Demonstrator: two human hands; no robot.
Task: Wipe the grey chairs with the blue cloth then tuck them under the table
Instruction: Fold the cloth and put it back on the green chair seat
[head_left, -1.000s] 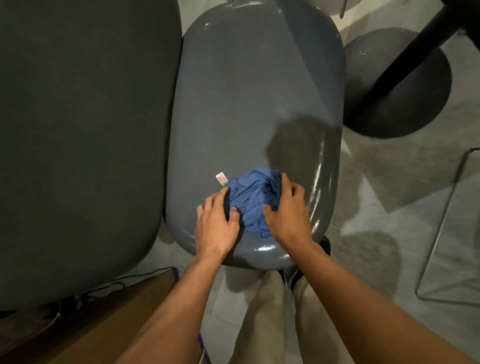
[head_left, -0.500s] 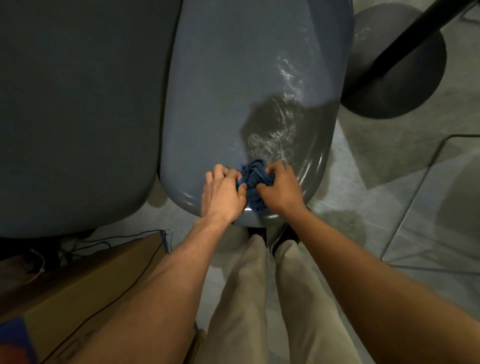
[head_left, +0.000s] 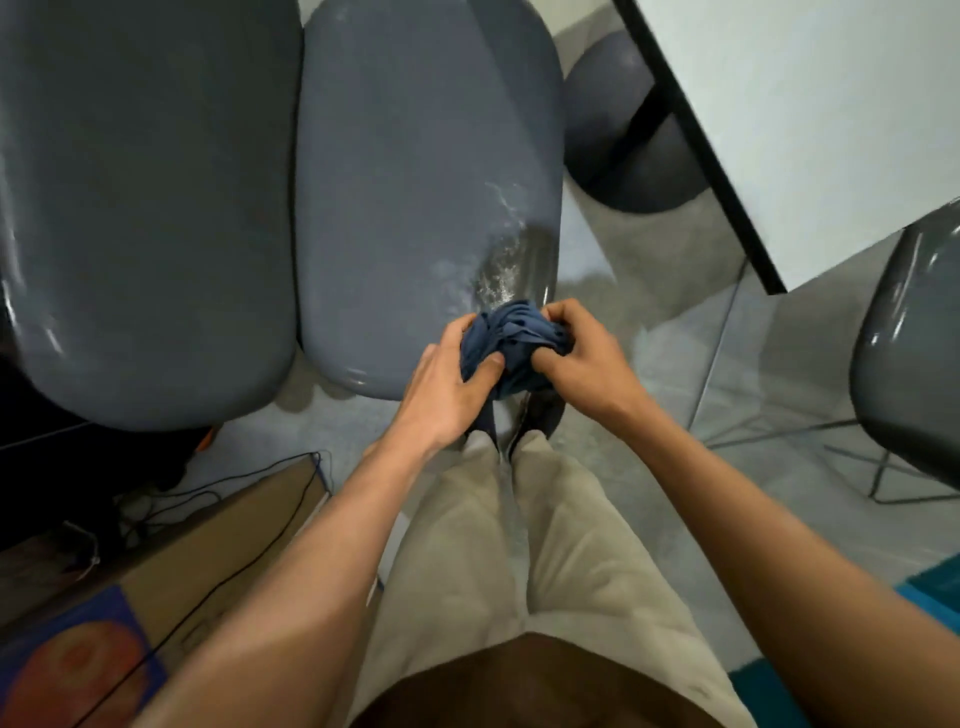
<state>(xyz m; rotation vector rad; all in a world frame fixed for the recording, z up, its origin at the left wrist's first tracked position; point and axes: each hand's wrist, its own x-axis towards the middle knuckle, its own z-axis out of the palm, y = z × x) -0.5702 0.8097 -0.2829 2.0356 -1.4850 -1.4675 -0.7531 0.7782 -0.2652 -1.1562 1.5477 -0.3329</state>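
The blue cloth (head_left: 511, 340) is bunched into a ball at the near right corner of a grey chair (head_left: 415, 197). My left hand (head_left: 447, 387) grips the ball from the left, thumb pressed into the fabric. My right hand (head_left: 582, 358) pinches it from the right with curled fingers. Wet streaks shine on the grey chair just beyond the cloth. A second grey chair (head_left: 140, 218) stands close beside it on the left. The white table (head_left: 810, 119) with a dark edge fills the upper right.
The table's dark round base (head_left: 639, 156) stands on the floor right of the chairs. Another dark chair (head_left: 914, 353) on wire legs is at the right edge. A cardboard box (head_left: 208, 561) and cables lie at lower left. My legs stand right behind the wiped chair.
Both hands went from flat on the spread cloth to gathering it into a tight ball at the chair's near edge. The view shifted, bringing the table and the right-hand chair into sight.
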